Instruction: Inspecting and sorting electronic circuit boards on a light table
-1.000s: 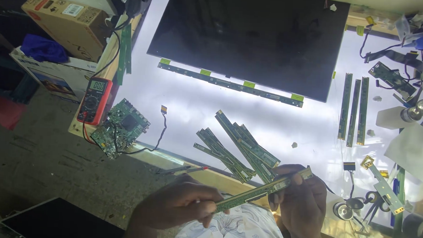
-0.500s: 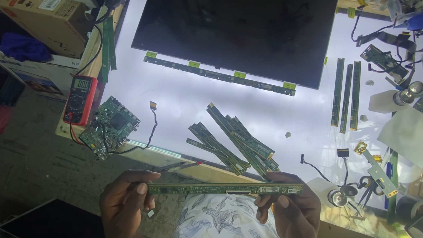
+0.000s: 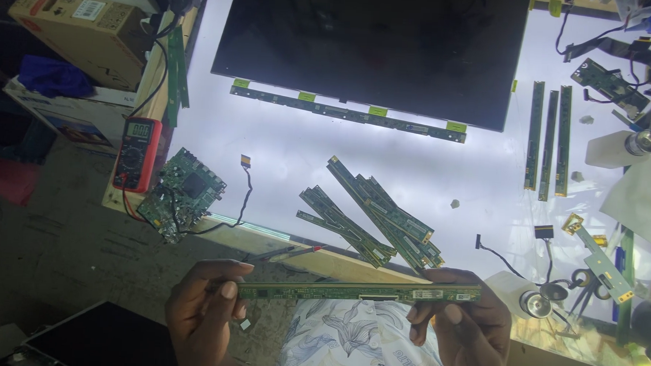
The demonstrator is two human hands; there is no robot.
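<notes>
Both hands pinch one long, narrow green circuit-board strip (image 3: 357, 290), held level just above the person's lap. At its left end the left hand (image 3: 206, 309) closes thumb and fingers on the strip's edge, thumbnail facing up; at the right end the right hand (image 3: 462, 332) clamps it the same way, thumb below and fingers curled over the top. Neither hand is spread; each is pressed onto the thin board. The strip is flat, rigid and matte green, with a small pale label near its right end and a dark connector notch near the middle. It spans the gap between the two hands, over a white cloth printed with blue-grey leaves (image 3: 348, 345).

Just beyond the strip runs the pale wooden edge (image 3: 337, 260) of a brightly lit white work surface (image 3: 290, 145). On that surface, near the right hand, lies a loose fan of similar green strips (image 3: 372, 214), overlapping one another. Farther back rests a large dark rectangular glass panel (image 3: 375, 46) with another long green strip (image 3: 347, 112) along its near edge. To the left, a square green circuit board (image 3: 182, 191) sits beside a red handheld meter (image 3: 138, 153).
</notes>
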